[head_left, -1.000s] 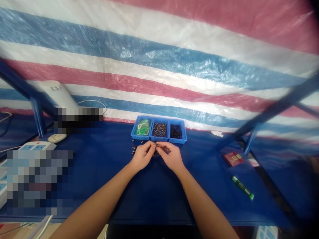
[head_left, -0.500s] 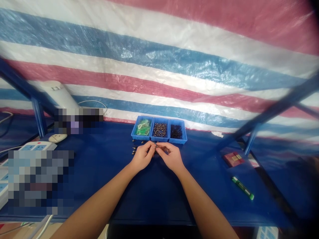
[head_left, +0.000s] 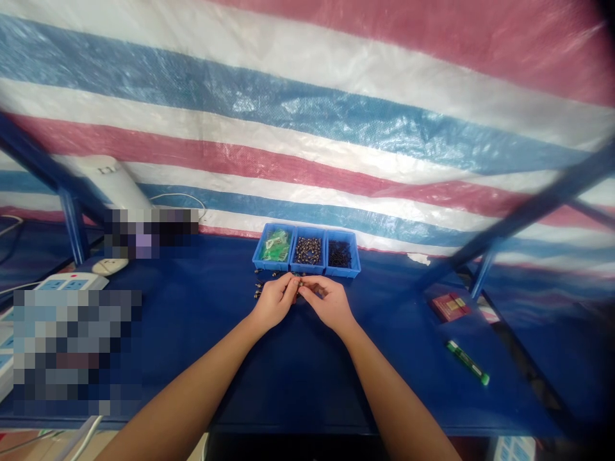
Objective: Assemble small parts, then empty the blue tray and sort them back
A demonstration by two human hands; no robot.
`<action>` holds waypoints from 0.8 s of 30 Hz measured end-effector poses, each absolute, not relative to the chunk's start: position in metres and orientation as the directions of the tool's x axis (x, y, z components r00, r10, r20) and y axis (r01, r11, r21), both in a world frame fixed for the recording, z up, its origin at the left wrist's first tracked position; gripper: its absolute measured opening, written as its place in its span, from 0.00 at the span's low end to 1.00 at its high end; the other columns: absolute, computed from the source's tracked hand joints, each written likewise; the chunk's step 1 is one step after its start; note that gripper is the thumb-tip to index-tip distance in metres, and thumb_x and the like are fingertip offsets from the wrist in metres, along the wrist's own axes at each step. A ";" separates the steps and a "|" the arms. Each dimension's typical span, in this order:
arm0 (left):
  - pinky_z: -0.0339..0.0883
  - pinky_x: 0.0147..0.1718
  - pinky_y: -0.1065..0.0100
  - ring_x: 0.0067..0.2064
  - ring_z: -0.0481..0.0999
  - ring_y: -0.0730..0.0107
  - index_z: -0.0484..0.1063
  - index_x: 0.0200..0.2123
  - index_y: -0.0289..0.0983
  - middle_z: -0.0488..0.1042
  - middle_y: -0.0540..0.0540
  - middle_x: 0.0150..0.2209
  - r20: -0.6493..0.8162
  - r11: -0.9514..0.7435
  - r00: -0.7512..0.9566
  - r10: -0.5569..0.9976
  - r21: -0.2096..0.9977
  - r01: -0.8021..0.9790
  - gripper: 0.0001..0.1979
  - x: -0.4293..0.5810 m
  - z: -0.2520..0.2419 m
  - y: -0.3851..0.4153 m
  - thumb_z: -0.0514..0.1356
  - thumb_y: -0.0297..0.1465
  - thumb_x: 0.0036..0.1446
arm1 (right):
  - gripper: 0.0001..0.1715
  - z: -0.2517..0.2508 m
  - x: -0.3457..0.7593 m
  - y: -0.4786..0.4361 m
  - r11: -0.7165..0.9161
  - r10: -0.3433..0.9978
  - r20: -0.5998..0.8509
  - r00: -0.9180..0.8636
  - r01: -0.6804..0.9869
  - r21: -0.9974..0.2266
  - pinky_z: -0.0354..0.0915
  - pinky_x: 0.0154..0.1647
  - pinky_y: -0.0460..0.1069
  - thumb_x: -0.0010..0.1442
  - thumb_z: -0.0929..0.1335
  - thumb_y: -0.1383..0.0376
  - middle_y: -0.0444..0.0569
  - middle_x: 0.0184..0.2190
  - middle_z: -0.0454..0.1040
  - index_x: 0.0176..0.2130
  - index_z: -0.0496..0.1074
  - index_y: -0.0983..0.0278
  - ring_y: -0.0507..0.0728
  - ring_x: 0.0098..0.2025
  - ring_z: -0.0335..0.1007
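My left hand (head_left: pixel 273 302) and my right hand (head_left: pixel 330 302) meet over the table, fingertips pinched together on a small metal fitting (head_left: pixel 300 284). Its exact kind is too small to make out, and the fingers cover most of it. Just beyond the hands stand three joined blue bins. The left bin (head_left: pixel 271 264) contains green and whitish pieces, the middle bin (head_left: pixel 306 268) small brass-and-dark metal fittings, the right bin (head_left: pixel 343 273) thin black pieces like screws. Several similar small fittings (head_left: pixel 258 294) lie on the table beside my left hand, some partly hidden by it.
At the right of the blue table (head_left: pixel 394 333) lie a red box (head_left: pixel 450 307) and a green tube (head_left: pixel 468 363). A white power strip (head_left: pixel 74 282), a mouse (head_left: pixel 110 266) and blurred-out things are at the left. Blue frame bars slant up on both sides before a striped sheet (head_left: pixel 307 128).
Both hands keep nearly the same place. The right fingers have shifted slightly around the small fitting, and the pinch stays closed.
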State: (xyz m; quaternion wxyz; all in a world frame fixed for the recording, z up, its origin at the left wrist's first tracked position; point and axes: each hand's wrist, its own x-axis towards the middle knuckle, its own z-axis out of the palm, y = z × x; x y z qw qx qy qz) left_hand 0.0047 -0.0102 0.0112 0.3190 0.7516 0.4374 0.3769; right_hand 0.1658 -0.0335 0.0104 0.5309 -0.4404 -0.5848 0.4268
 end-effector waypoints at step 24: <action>0.59 0.27 0.72 0.25 0.68 0.73 0.66 0.25 0.36 0.70 0.51 0.22 0.319 -0.412 0.262 0.911 0.735 0.539 0.20 0.004 0.008 -0.008 0.48 0.39 0.67 | 0.11 0.002 0.192 -0.024 0.244 0.968 0.205 -0.142 0.710 -0.661 0.69 0.37 0.51 0.51 0.74 0.63 0.50 0.34 0.75 0.38 0.78 0.60 0.58 0.36 0.72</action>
